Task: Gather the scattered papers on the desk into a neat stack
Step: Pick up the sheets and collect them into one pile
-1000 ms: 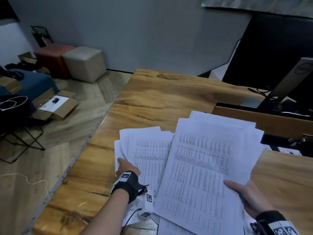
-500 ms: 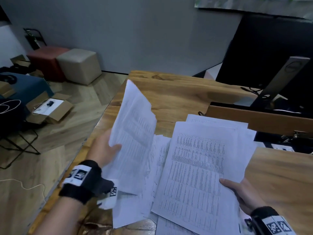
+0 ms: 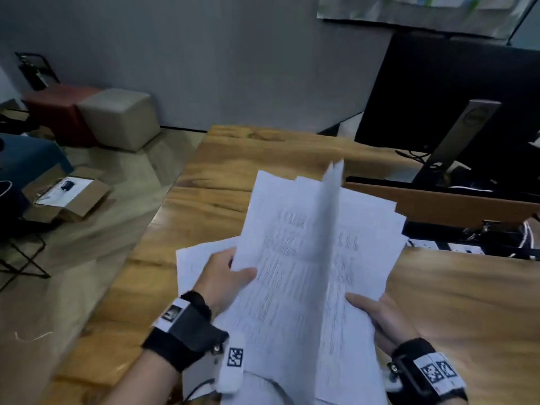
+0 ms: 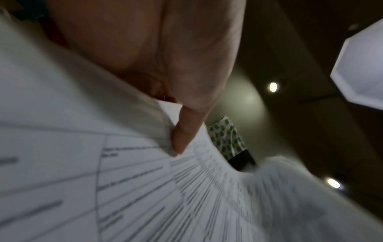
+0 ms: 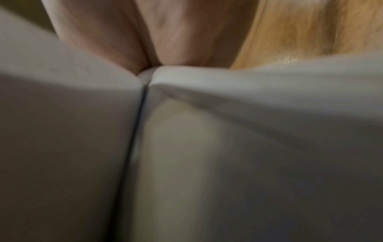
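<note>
You wear a black strap with white coded tags on your left wrist [image 3: 187, 331] and on your right wrist [image 3: 423, 372]; both forearms are bare.

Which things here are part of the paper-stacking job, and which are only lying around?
Part of the job:
- left hand, gripping sheets
- right hand, holding the bundle
- printed papers
- loose sheets on the desk

Only lying around:
- monitor
- beige cube seat
- red cube seat
- cardboard box on the floor
</note>
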Available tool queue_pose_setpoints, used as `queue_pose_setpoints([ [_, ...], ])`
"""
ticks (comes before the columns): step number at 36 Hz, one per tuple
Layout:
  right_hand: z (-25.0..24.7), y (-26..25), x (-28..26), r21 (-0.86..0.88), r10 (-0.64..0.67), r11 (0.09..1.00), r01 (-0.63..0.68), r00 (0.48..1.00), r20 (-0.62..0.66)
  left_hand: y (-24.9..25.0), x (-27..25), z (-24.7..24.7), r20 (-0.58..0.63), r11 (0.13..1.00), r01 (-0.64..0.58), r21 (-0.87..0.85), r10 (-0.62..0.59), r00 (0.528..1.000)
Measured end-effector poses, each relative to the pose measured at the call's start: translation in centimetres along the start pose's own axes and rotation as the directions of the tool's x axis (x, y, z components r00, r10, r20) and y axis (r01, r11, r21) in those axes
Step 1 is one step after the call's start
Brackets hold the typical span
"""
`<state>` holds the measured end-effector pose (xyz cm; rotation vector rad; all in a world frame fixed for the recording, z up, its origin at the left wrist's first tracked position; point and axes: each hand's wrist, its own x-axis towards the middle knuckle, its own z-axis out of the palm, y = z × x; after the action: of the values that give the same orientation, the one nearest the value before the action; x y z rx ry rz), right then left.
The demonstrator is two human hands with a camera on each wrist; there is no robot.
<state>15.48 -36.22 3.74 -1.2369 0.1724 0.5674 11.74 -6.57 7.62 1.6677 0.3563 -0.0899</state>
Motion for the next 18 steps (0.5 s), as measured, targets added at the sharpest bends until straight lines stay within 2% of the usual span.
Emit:
queue_pose_setpoints([
  [4, 0.8, -0.5, -0.5, -0.046, -0.027, 0.998, 0.030, 0.998, 0.061, -2.2, 0.4, 0.6, -0.038, 0.995, 0.100, 0.005, -0.099, 0.994],
  [11, 0.8, -0.1, -0.3, -0.006, -0.011, 1.000, 0.012, 0.998, 0.061, -4.1, 1.8, 0.2, 0.068, 0.946, 0.277, -0.171, -0.269, 0.961],
  [14, 0.5, 0.4, -0.1, 0.050, 0.004, 0.999, -0.007, 0.998, 0.065, -4.5, 2.2, 0.1, 0.176, 0.916, 0.373, -0.147, -0.346, 0.921],
  [16, 0.4, 0.6, -0.1, 0.054, 0.022, 0.998, -0.026, 0.997, 0.068, -4.9, 2.4, 0.0, 0.294, 0.886, 0.446, -0.128, -0.396, 0.870],
  [18, 0.4, 0.6, -0.2, 0.046, 0.048, 0.998, -0.050, 0.997, 0.054, -5.3, 2.6, -0.1, 0.322, 0.854, 0.499, -0.149, -0.435, 0.841],
])
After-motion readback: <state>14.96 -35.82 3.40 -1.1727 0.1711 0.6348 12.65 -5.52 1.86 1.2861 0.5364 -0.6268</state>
